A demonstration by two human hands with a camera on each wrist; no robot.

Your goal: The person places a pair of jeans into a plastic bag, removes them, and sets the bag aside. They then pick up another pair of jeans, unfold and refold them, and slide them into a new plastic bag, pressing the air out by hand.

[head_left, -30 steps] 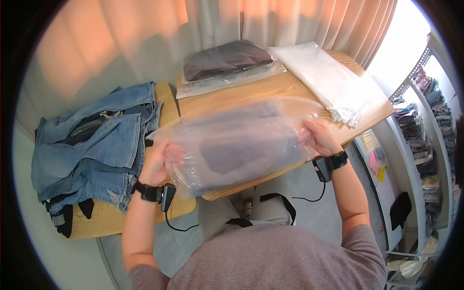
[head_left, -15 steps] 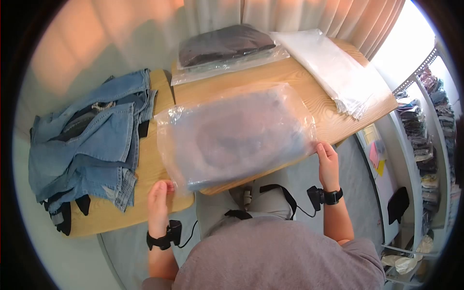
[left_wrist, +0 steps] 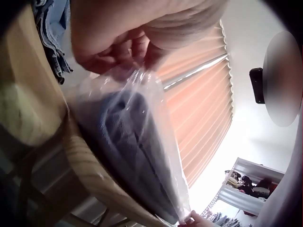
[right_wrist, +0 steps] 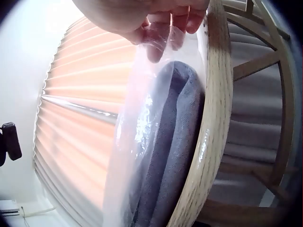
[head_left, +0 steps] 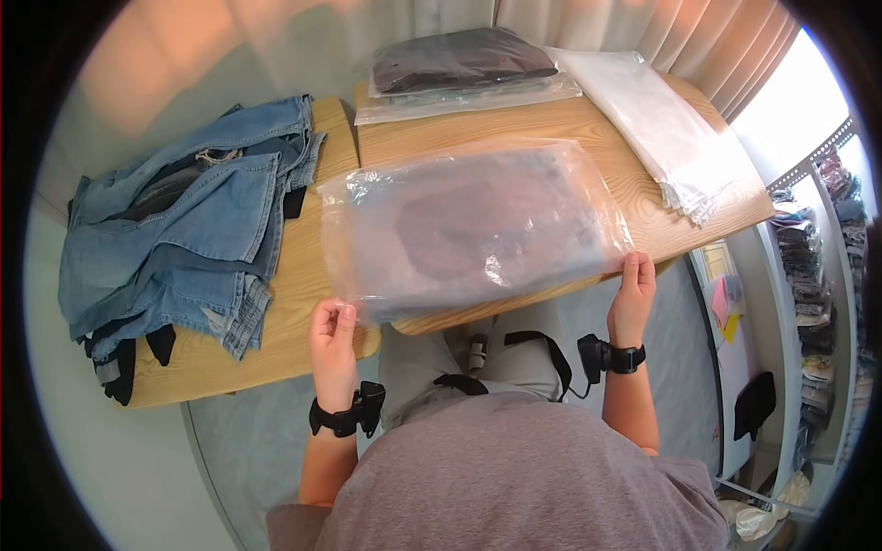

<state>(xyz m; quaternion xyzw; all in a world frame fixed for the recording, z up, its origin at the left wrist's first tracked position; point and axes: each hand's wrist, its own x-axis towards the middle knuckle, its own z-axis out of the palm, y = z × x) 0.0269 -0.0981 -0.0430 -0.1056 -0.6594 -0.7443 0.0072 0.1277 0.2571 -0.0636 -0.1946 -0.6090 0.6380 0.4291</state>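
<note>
A clear plastic bag (head_left: 344,243) lies on the table with a folded blue-grey garment (head_left: 496,216) inside it. My left hand (head_left: 333,347) pinches the bag's near left corner between thumb and fingers. At the near right corner, my right hand (head_left: 632,298) pinches the film the same way. The left wrist view shows the film gathered at the fingers of the left hand (left_wrist: 123,52), above the garment's fold (left_wrist: 128,127). Seen from the right wrist, thin film covers the fingertips (right_wrist: 155,51), and the thick folded edge of the garment (right_wrist: 177,123) lies along the table edge.
A pile of jeans (head_left: 184,220) covers the left table (head_left: 220,376). Behind the bag lies a bagged dark garment (head_left: 464,62) on another bag. A stack of flat plastic bags (head_left: 643,115) rests at the back right of the wooden table (head_left: 459,129). Shelves of folded clothes (head_left: 818,303) stand at the right.
The bag, lifted between both hands at first, came down flat on the table. My hands slid from its sides to its near corners. The head view has shifted slightly.
</note>
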